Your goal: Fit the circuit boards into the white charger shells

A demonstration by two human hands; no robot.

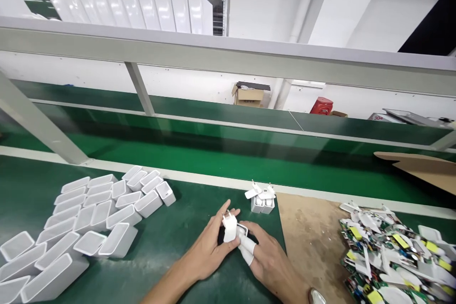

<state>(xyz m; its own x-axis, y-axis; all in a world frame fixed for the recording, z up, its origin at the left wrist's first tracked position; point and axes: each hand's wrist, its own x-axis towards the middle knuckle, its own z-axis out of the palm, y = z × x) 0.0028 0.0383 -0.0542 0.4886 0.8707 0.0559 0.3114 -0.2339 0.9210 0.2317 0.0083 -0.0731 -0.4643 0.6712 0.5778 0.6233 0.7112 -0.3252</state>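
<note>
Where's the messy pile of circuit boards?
In the head view, the pile sits at the lower right, by the brown sheet, right of the person's right hand.

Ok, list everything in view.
pronged plug: one, white, bottom centre
rimmed housing: one, white, beside plug
small housings: two, white, centre, plugs on top
large housings: over twenty, white, left
parts heap: uncountable, white, green, yellow, bottom right
sheet: one, brown, left of heap
bench: one, green, foreground
shelf: one, grey, across top
cases: about ten, white, above shelf
carton: one, brown, upper centre
red object: one, red, right of carton
cardboard: one, brown, far right
left hand: one, bare, at plug
right hand: one, white finger covers, at rimmed housing
</note>
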